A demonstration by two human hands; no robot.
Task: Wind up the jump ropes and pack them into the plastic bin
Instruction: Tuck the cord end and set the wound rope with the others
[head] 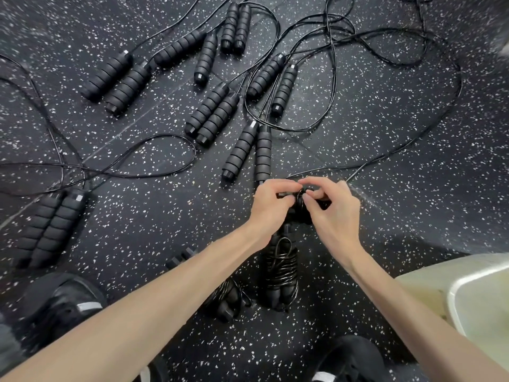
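Left hand curled round ribbed foam handles; right hand pinches thin glossy cord at them, above speckled rubber floor; translucent plastic bin lower right

The floor was black, speckled with white flecks. The ribbed handles and thin cords were black. The bin was pale, milky. The shoes were black with grey stripes.
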